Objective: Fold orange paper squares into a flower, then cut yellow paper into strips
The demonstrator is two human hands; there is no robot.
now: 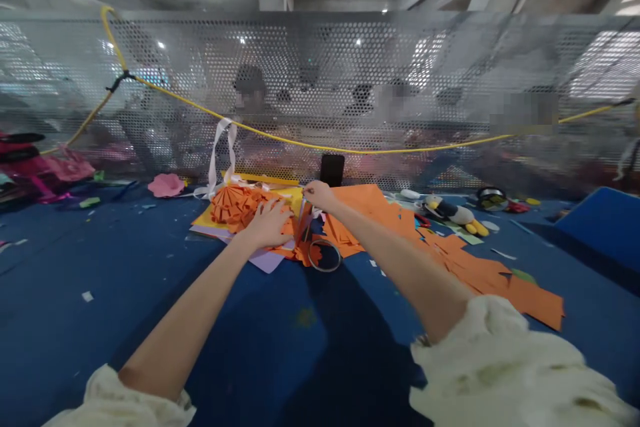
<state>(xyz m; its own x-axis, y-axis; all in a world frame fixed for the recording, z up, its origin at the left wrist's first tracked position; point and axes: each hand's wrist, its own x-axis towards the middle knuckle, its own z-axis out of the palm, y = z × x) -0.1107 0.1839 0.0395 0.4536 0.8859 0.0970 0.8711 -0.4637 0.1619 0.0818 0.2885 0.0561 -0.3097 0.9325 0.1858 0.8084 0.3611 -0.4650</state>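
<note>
My left hand (pixel 270 221) lies with fingers spread at the right side of a heap of pleated orange paper (pixel 237 205). Yellow sheets (pixel 204 217) and a lilac sheet (pixel 267 260) show from under the heap. Just right of it, my right hand (pixel 320 195) is closed in a pinch above a thin upright strip; what sits between the fingertips is too small to make out. Below the hands, a roll of tape or ring (pixel 325 269) rests on the blue table beside small orange paper pieces (pixel 306 253).
Flat orange sheets (pixel 535 300) spread to the right. A dark phone (pixel 333 169) leans against the perforated metal screen (pixel 310 47), crossed by a yellow cord (pixel 350 150). A plush toy (pixel 453 212), a wire spool (pixel 491 199) and a pink paper flower (pixel 166 185) lie along the back.
</note>
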